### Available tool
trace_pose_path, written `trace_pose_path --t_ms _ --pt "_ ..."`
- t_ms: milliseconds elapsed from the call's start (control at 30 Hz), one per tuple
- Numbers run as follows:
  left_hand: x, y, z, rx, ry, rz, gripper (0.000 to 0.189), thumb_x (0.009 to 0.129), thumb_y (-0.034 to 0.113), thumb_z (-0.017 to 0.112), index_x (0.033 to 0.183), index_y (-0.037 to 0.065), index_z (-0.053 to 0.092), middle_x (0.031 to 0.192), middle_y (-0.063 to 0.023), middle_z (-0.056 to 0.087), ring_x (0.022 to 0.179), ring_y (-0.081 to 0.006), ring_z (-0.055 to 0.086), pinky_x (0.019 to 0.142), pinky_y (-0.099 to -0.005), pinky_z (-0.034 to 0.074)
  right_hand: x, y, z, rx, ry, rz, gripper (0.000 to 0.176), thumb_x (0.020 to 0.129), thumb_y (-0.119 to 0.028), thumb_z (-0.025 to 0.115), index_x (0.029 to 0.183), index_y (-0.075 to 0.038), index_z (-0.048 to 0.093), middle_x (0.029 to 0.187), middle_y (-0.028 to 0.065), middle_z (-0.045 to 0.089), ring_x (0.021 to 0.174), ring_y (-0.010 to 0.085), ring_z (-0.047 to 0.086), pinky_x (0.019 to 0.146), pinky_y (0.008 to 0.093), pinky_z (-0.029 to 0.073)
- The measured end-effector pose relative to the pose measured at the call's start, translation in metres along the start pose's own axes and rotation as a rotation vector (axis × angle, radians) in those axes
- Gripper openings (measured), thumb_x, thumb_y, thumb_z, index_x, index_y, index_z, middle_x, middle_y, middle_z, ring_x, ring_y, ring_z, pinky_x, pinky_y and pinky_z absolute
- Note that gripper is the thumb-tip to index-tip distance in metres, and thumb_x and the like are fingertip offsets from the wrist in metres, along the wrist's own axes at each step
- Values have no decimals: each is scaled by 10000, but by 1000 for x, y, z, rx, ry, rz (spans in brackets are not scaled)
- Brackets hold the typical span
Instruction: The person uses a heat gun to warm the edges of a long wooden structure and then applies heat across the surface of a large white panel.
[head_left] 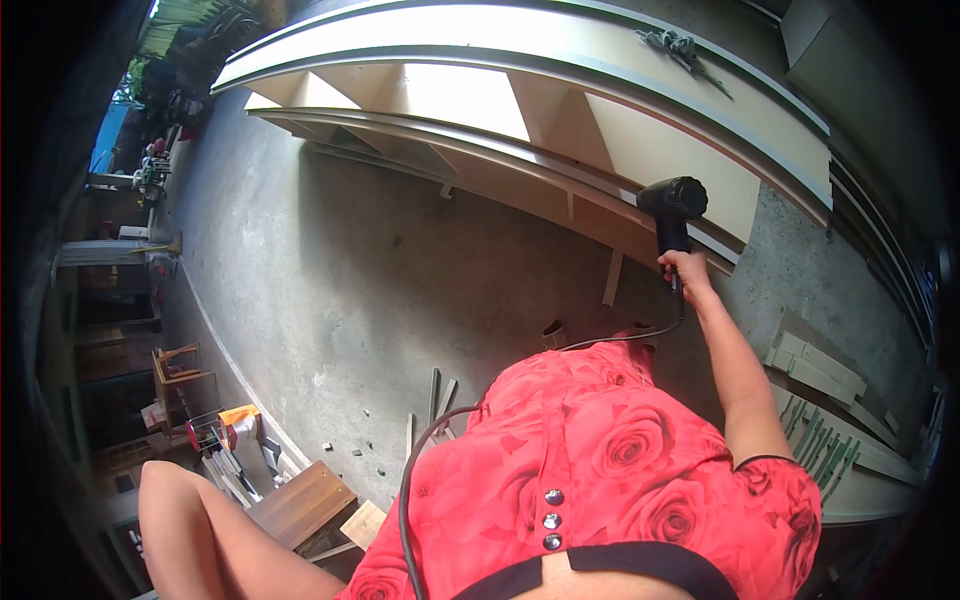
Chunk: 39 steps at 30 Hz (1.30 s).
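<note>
Black pistol-shaped blower (672, 205) gripped in my right hand (684, 274), near cream panel (690, 150) edge; left hand unseen, can't tell; grey concrete floor (400, 290) leftward.

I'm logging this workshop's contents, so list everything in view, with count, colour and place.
Blower: one, black, right of centre
Cord: probably one, black, reaching bottom edge
Long panels: several, cream and brown, across the top
Bundle: one, grey-green, on top panel
Pale boards: several, cream, right side
Strips: several, green, lower right
Plank: one, brown, lower left
Floor: one, grey, middle
Left-edge clutter: uncounted, mixed, too small to identify
Shirt: one, red rose print, bottom centre
Left arm: one, bare, lower left, hand unseen
Right hand: one, bare, holding the blower
</note>
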<state>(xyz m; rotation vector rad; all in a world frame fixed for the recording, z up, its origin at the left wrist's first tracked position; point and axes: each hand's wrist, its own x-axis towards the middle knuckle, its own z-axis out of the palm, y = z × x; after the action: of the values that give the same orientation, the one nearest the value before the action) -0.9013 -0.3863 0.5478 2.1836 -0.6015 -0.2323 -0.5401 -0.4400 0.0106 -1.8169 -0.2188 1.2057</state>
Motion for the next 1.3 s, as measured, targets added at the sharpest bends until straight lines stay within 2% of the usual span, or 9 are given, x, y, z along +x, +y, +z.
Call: trace_pose_path --t_ms 133,200,233,267,333,467,733,1000,1300 --pt "-6 -11 -8 -166 -229 -88 275 823 295 513 1053 158 574 769 -20 633 525 -189 520 463 -291 408 -13 -9 13 -52 22 -44 135 592 -93 695 627 -7 597 545 37 551 434 118 513 425 243 429" --pt "-28 -101 0 -573 143 49 350 903 231 541 1000 -102 587 885 -161 596 599 -219 584 541 -297 466 -15 -10 22 -65 39 -66 135 586 -90 695 625 -8 595 545 37 549 433 117 511 426 241 431" --pt "-30 -158 5 -742 230 90 248 786 167 704 899 -46 646 812 -172 629 756 -207 637 631 -285 506 -16 -10 28 -27 15 -60 137 584 -88 694 632 -10 592 550 36 548 435 116 511 425 240 432" --pt "-39 -197 7 -740 276 -231 302 772 221 733 913 -27 635 825 -118 641 756 -177 629 656 -275 503 -17 -13 34 7 -10 -57 140 583 -86 694 639 -12 590 554 36 546 437 116 511 425 239 433" --pt "-30 -289 48 -879 639 -597 351 738 277 758 922 8 628 839 -42 635 739 -114 604 667 -250 500 -24 -22 54 11 -38 -61 151 586 -76 693 678 -25 584 578 26 543 453 108 511 422 240 432" --pt "10 -439 152 -1230 1156 -866 442 777 373 715 1052 57 573 917 -38 585 820 -148 593 720 -313 509 -23 -34 95 19 -105 -60 190 590 -88 714 715 -43 578 591 14 534 455 110 507 436 237 437" --pt "36 -472 215 -1290 1054 -955 817 745 530 669 1376 136 332 1302 -100 460 1101 -238 467 876 -417 420 9 -35 152 61 -183 -151 84 620 -52 641 660 5 593 633 55 587 536 137 559 497 282 428" --pt "31 -486 214 -1364 1052 -943 975 698 584 681 1427 130 217 1400 -159 352 1267 -333 363 942 -519 378 16 -28 166 42 -154 -134 145 626 -95 683 684 37 664 601 61 594 484 146 536 451 271 401" --pt "42 -478 210 -1604 1066 -845 1060 710 661 620 1451 161 51 1486 -195 101 1323 -456 201 954 -667 290 24 -24 173 -51 -187 -95 249 713 -189 727 834 28 701 773 78 652 659 158 585 640 322 460"
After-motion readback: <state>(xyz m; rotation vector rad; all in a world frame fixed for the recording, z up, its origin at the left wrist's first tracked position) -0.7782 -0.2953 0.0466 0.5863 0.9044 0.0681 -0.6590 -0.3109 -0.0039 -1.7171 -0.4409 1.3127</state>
